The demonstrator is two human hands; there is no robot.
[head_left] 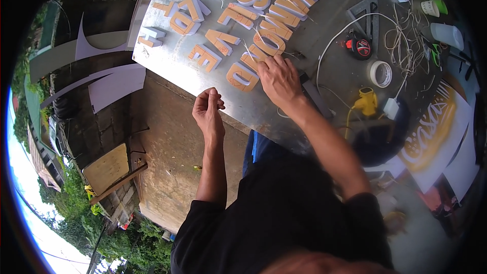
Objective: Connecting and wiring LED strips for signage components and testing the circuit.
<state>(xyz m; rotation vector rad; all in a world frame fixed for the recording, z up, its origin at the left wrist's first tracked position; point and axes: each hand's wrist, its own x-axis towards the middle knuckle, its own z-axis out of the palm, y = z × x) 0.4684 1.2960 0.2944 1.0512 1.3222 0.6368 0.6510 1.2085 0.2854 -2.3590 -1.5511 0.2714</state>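
My right hand (280,82) reaches over the metal table, its fingers bent down at the near end of a row of block letters. A thin white wire (249,52) ends close to its thumb; what the fingertips grip is hidden. Right beside that hand lies an orange-faced letter D (241,77) with white sides. My left hand (208,112) hovers off the table's front edge, thumb and fingers pinched together; I cannot make out anything between them. More orange-faced letters, among them an E (205,58) and an H (151,37), lie to the left.
On the right of the table (299,134) are a red-black tape measure (359,45), a tape roll (380,73), a yellow glue gun (365,101), a metal square (362,18) and tangled cable (406,40). White sheet offcuts (116,89) stand at the left. A wooden board (107,167) leans farther off.
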